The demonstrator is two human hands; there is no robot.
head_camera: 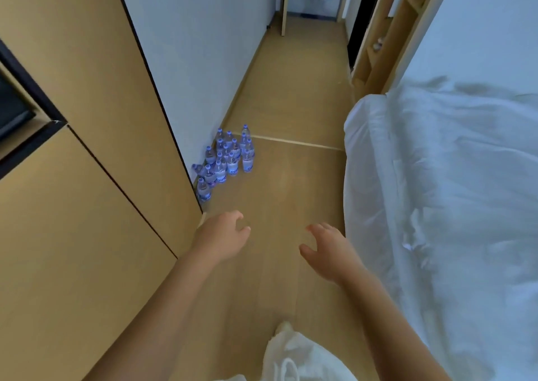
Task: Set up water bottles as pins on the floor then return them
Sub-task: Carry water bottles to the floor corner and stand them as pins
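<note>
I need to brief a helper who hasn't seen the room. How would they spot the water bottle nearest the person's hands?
Start at the tall light-wood cabinet on the left and follow its far corner down to the wooden floor. A cluster of clear plastic water bottles with blue caps stands there by the white wall. The nearest bottle stands alone at the cluster's front, against the cabinet corner.

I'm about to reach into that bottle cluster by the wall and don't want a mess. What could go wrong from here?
The water bottles stand packed tightly, so pulling one out may topple its neighbours. One bottle at the wall side already looks tilted and could roll. Both the left hand and the right hand are empty and short of the cluster; the cabinet corner beside the nearest bottle leaves little room for a grip.
</note>
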